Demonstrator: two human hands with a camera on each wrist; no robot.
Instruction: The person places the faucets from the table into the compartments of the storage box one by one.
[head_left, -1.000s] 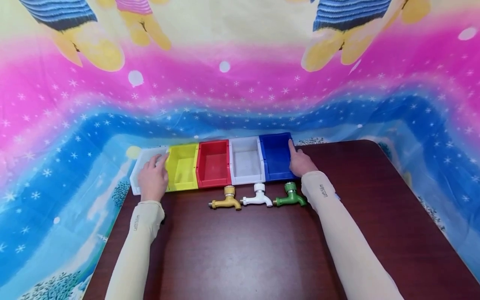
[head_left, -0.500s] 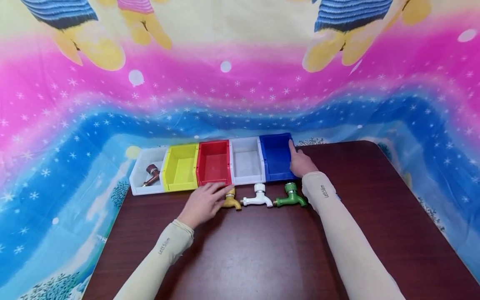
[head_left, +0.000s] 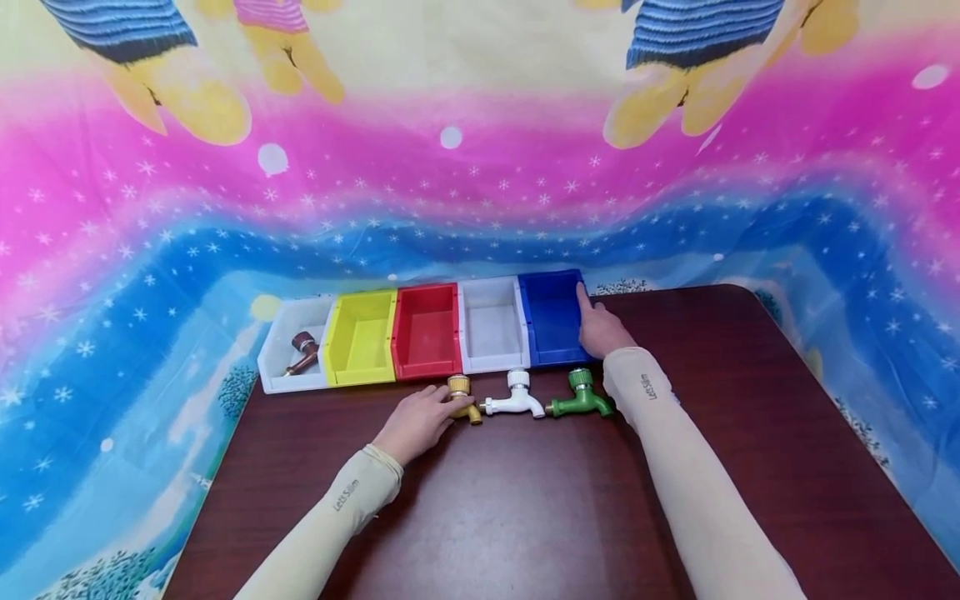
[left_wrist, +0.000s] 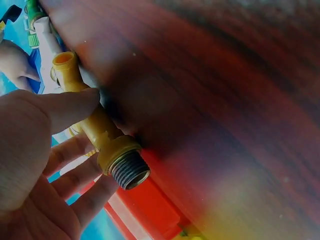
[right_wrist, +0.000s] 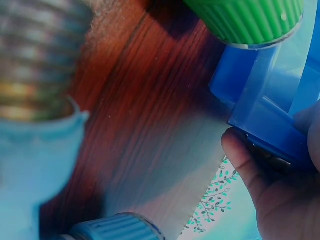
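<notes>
My left hand [head_left: 416,423] is at the gold tap [head_left: 459,386] on the table, thumb on one side and fingers on the other. In the left wrist view the thumb lies across the gold tap's body, with its threaded end pointing toward the camera. To its right lie a white tap [head_left: 517,400] and a green tap [head_left: 581,403] in a row. My right hand [head_left: 606,332] grips the right side wall of the blue bin [head_left: 553,317]. In the right wrist view one finger [right_wrist: 245,165] lies along the wall's outer face.
Left of the blue bin, a white bin [head_left: 492,365], a red bin [head_left: 427,368] and a yellow bin [head_left: 360,377] stand joined. A second white bin [head_left: 296,386] at the left end holds a brown tap [head_left: 305,354]. A patterned cloth [head_left: 450,192] hangs behind the brown table [head_left: 487,517].
My left hand has moved right from the leftmost white bin to the gold tap, and the brown tap in that bin has come into view. The right hand has stayed at the blue bin.
</notes>
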